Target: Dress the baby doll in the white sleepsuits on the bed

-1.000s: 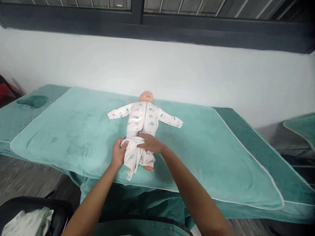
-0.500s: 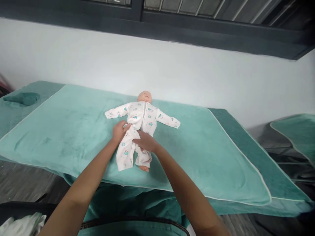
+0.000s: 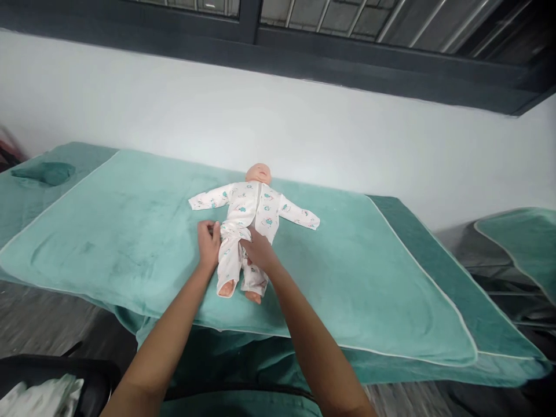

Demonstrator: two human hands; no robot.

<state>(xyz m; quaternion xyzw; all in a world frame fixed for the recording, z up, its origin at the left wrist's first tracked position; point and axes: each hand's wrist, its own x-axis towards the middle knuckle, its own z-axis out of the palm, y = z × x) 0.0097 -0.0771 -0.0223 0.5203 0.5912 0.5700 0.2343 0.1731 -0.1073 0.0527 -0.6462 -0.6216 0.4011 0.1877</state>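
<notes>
A baby doll (image 3: 259,173) lies on its back, head toward the wall, arms spread, in a white patterned jacket (image 3: 244,200). Matching trousers (image 3: 229,258) cover its legs, and both feet show below the cuffs. At the waist on the doll's left-hand side in view, my left hand (image 3: 209,242) is closed with its fingers at the trouser edge. My right hand (image 3: 259,249) grips the trousers near the middle of the waist; its fingertips are partly hidden by cloth and hand.
A green cover (image 3: 130,231) lies over the bed under the doll. A white wall (image 3: 278,121) and dark window frame (image 3: 369,63) stand behind. At lower left, a black chair (image 3: 98,376) holds white cloth (image 3: 43,397). Another green-covered surface (image 3: 521,237) is at right.
The trouser leg on the left has been drawn up, so the foot there now shows. My left hand has shifted slightly down and turned; the trouser waist is bunched higher between my hands.
</notes>
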